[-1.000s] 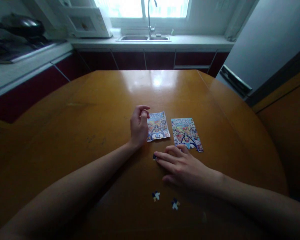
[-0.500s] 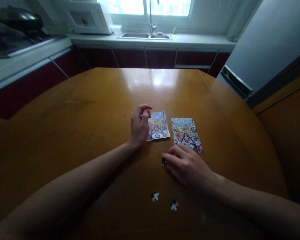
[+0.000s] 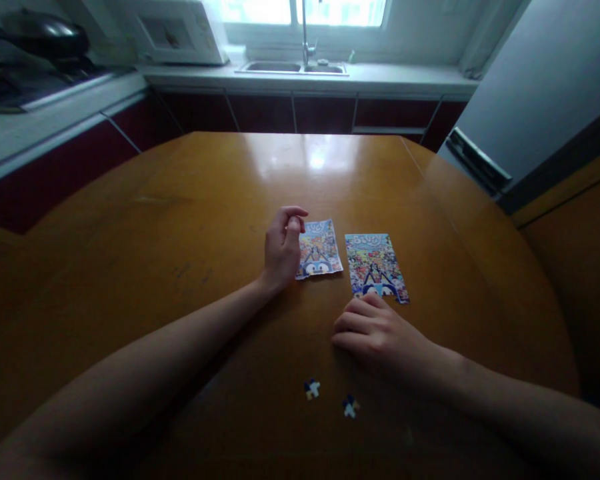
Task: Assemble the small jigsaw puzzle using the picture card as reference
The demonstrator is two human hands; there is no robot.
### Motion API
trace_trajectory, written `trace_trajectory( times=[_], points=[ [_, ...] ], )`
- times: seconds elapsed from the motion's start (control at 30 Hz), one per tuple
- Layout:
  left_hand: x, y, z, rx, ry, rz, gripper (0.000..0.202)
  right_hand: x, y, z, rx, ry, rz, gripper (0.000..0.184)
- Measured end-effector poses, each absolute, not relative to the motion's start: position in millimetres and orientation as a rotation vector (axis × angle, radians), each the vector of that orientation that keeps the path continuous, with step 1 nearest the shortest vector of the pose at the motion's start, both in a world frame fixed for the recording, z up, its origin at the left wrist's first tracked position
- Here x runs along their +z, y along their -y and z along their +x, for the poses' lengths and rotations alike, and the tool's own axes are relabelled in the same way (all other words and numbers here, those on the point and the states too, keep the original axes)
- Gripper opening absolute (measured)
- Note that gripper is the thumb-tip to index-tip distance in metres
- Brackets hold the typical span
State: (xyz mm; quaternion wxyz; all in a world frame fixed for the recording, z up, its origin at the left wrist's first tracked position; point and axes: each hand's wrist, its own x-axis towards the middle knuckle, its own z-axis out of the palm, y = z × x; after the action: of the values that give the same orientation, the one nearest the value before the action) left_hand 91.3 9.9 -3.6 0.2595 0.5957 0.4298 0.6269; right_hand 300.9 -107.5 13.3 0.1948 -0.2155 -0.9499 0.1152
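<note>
My left hand (image 3: 282,250) rests on its side at the left edge of a creased paper picture (image 3: 321,250), loosely curled and holding nothing. To the right lies a jigsaw puzzle (image 3: 375,260) with the same colourful cartoon print, its bottom edge partly hidden by my right hand (image 3: 373,330). The fingers of my right hand are bent down and closed at that edge. The dark puzzle piece seen in them earlier is now hidden under them. Nearer to me lie two loose puzzle pieces (image 3: 311,389), dark blue, white and tan.
The wooden table (image 3: 205,193) has a rounded outline and shiny surface. Beyond it are a counter with a sink (image 3: 273,67), a microwave (image 3: 175,33) and a pan (image 3: 45,33) on the stove. A fridge (image 3: 545,87) stands at the right.
My right hand has turned and its fingers have curled down at the puzzle's bottom edge; the dark piece has gone out of sight beneath them. My left hand has stayed put.
</note>
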Motion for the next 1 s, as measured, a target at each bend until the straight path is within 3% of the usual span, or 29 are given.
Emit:
trace_trajectory(
  times=[0.17,0.33,0.5,1.0],
  points=[
    [-2.6,-9.9,92.5,1.705,-1.151,1.615,0.018,16.7,128.8,286.3,0.333,2.592,-0.715,0.013],
    [-2.4,-10.5,92.0,1.679,-1.18,1.618,0.018,8.9,156.6,264.0,0.294,2.65,-0.81,0.037],
    [-0.6,-10.5,91.8,1.681,-1.207,1.62,0.017,3.9,164.9,257.9,0.302,2.635,-0.86,0.023],
    [-2.2,-10.9,92.4,1.692,-1.181,1.603,0.017,12.8,158.2,268.6,0.506,2.623,-0.92,0.009]
  ],
)
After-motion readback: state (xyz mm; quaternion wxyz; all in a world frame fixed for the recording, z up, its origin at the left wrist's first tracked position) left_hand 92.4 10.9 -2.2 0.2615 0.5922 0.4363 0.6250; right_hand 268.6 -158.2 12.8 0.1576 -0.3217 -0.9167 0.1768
